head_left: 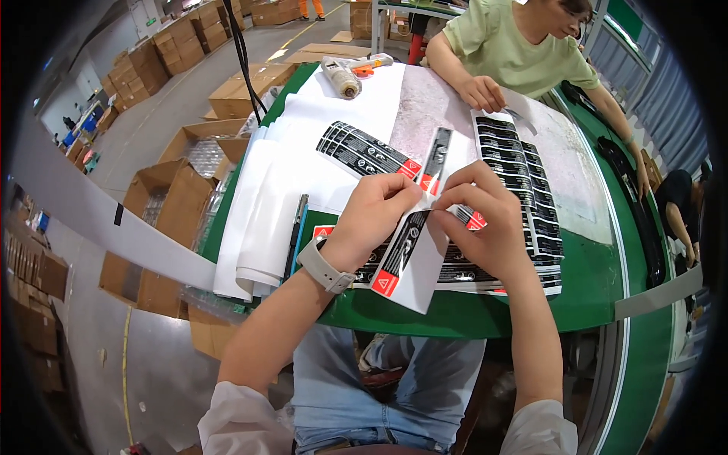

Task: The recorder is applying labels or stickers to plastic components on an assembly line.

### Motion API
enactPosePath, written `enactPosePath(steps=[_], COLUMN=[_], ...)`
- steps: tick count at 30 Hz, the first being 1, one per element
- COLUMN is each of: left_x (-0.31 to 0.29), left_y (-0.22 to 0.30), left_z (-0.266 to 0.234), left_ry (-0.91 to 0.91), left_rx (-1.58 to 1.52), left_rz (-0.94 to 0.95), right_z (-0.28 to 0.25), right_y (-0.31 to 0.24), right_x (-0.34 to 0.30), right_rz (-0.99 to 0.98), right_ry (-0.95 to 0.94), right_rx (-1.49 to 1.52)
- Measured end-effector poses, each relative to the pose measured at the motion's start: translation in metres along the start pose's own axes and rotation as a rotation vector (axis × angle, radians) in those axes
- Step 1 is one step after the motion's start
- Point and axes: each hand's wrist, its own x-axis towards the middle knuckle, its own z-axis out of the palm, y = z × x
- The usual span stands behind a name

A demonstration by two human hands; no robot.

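Warehouse floor with stacked cardboard boxes [163, 57] fills the upper left of the head view, and a green worktable [588, 284] takes the centre and right. On the table lie white backing sheets [262, 212] left of centre, rows of black warning labels [523, 178] to the right, and a glue gun [349, 72] near the top. A co-worker in a light green shirt leans in at the upper right, one hand [481, 92] resting on the white sheets.

At centre frame the left hand [371, 216], a pale watch on its wrist, and the right hand [485, 220] meet close together over a white liner sheet [417, 269] carrying a long black label with a red triangle [398, 254]. Both hands are pinched shut on it: the left fingertips grip the liner's upper edge, while the right fingers hold the label's upper end, which appears to be lifting off the liner.

To peel well, I judge the label should be drawn back low and steadily along its length, with the liner kept taut by the left hand. Fingers are best kept on the very corner so the adhesive stays clean and the strip does not curl onto itself.
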Motion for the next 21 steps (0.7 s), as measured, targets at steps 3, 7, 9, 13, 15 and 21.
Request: enactPosePath(steps=[3, 7, 9, 13, 15, 21], left_x=[0.013, 0.029, 0.025, 0.027, 0.028, 0.038], left_y=[-0.015, -0.024, -0.014, -0.011, -0.014, -0.019], left_z=[-0.002, -0.029, -0.033, -0.050, -0.037, -0.044], left_ry=[0.179, 0.162, 0.226, 0.250, 0.240, 0.252], left_rx=[0.380, 0.494, 0.552, 0.866, 0.934, 0.912], left_rz=[0.210, 0.181, 0.222, 0.285, 0.359, 0.518], right_z=[-0.020, -0.049, -0.078, -0.139, -0.197, -0.374], right_y=[0.002, 0.010, 0.003, -0.023, -0.045, -0.214], right_x=[-0.004, -0.022, -0.052, -0.135, -0.202, -0.442], right_rz=[0.025, 0.043, 0.108, 0.509, 0.611, 1.254], right_ry=[0.058, 0.287, 0.378, 0.703, 0.717, 0.576], right_rx=[0.070, -0.022, -0.120, -0.137, -0.358, -1.717])
